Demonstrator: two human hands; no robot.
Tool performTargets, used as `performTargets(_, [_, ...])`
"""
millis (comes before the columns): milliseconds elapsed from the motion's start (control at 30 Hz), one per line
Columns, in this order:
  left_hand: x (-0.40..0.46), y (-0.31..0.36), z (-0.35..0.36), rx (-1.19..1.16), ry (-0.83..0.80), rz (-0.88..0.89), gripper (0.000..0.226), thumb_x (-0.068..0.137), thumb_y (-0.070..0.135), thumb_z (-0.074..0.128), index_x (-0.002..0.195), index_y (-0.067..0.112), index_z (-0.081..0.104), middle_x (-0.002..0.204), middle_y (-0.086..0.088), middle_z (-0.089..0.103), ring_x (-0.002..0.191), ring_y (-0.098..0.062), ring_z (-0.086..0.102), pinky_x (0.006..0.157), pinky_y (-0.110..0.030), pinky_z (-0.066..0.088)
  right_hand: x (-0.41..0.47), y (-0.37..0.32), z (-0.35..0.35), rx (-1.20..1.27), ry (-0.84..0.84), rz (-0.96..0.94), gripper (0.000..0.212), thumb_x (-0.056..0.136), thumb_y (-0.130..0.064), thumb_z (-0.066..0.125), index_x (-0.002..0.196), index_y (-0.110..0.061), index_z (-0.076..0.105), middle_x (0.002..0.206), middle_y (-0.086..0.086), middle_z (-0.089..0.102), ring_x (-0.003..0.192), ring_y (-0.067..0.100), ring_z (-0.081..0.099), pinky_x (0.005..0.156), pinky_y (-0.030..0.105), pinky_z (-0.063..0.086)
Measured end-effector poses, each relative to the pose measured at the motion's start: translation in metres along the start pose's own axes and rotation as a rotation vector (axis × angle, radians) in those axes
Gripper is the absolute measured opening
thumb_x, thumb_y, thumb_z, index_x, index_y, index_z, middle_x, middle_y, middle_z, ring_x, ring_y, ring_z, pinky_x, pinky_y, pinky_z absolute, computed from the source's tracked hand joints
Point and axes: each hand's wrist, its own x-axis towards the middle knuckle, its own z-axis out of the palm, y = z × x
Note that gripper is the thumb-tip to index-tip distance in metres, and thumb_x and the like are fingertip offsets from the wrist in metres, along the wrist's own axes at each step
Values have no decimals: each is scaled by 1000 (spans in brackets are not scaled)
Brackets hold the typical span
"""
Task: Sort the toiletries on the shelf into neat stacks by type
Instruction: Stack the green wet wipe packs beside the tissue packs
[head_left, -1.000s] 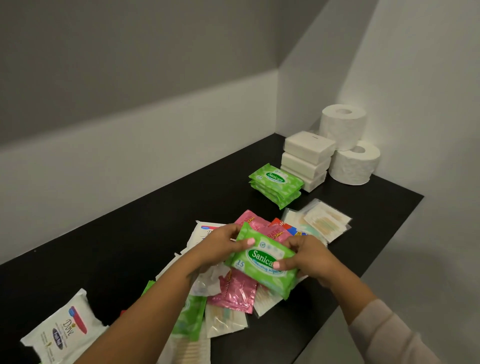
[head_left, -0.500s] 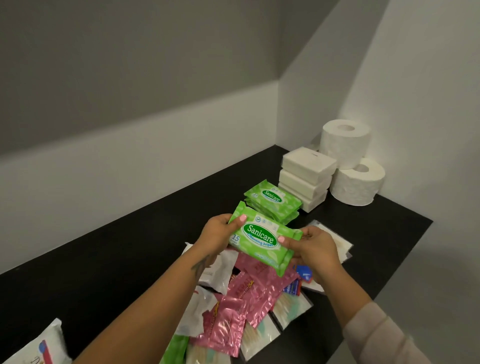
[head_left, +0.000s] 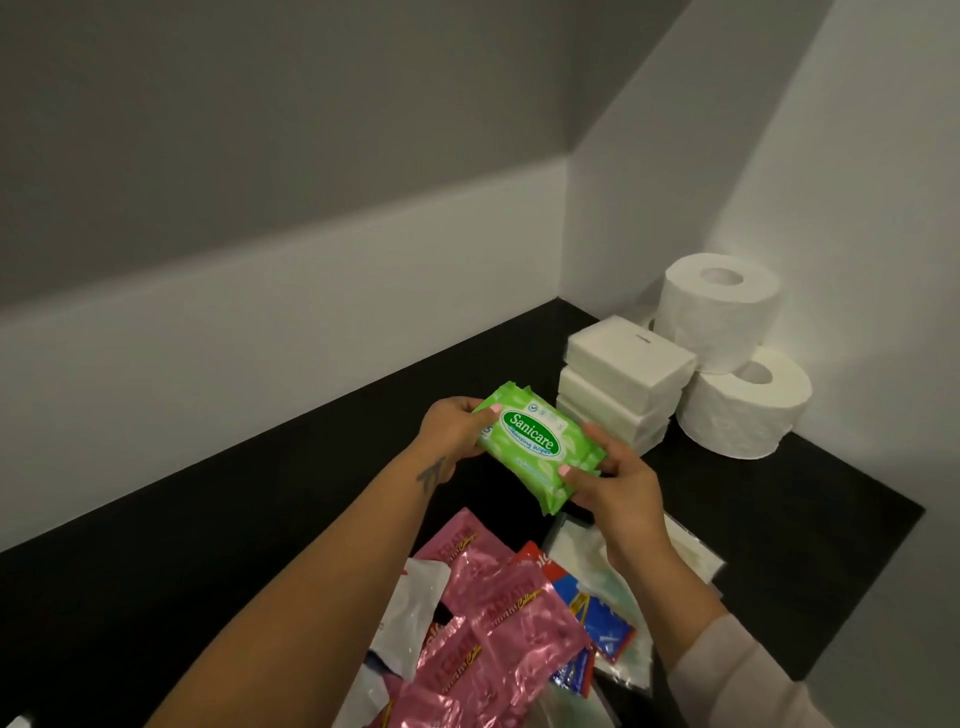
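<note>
Both hands grip a soft, glossy green wipes pack by its ends: left hand, right hand, fingers curled, above crinkly pink foil sachets on a matte black shelf.

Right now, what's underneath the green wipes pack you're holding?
Both hands, left hand and right hand, hold the green wipes pack above the black shelf. A second green edge peeks out beneath it; whatever else lies below is covered.

Left hand and right hand grip a green wipes pack above the black shelf, near stacked white packs and toilet rolls.
</note>
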Motion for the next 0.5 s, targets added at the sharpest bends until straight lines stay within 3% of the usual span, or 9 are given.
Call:
performTargets(67, [13, 2, 6, 26, 29, 8, 26, 91, 16, 60, 116, 6, 59, 109, -13, 66, 87, -17, 65, 62, -23, 55, 10, 1, 1, -6, -5, 10, 47, 77, 8, 69, 115, -19, 63, 109, 12, 67, 95, 26, 67, 76, 37, 57])
performTargets(233, [37, 0, 14, 165, 100, 91, 28, 88, 15, 64, 115, 9, 61, 111, -11, 66, 99, -23, 65, 87, -36, 54, 35, 11, 1, -124, 42, 4, 40, 75, 2, 74, 107, -21, 66, 102, 6, 67, 89, 25, 68, 81, 44, 57])
performTargets(367, [47, -4, 19, 266, 142, 157, 29, 87, 21, 66, 114, 11, 63, 109, -7, 68, 97, -20, 65, 89, -36, 53, 48, 17, 1, -168, 63, 13, 42, 73, 0, 76, 106, -24, 67, 99, 6, 68, 88, 26, 68, 82, 46, 57])
performTargets(500, [53, -13, 22, 375, 164, 169, 32, 88, 26, 64, 117, 12, 62, 112, -4, 67, 101, -17, 64, 92, -33, 51, 52, 23, 1, -197, 69, 40, 44, 74, -1, 75, 114, -17, 65, 101, 7, 68, 88, 24, 68, 82, 44, 57])
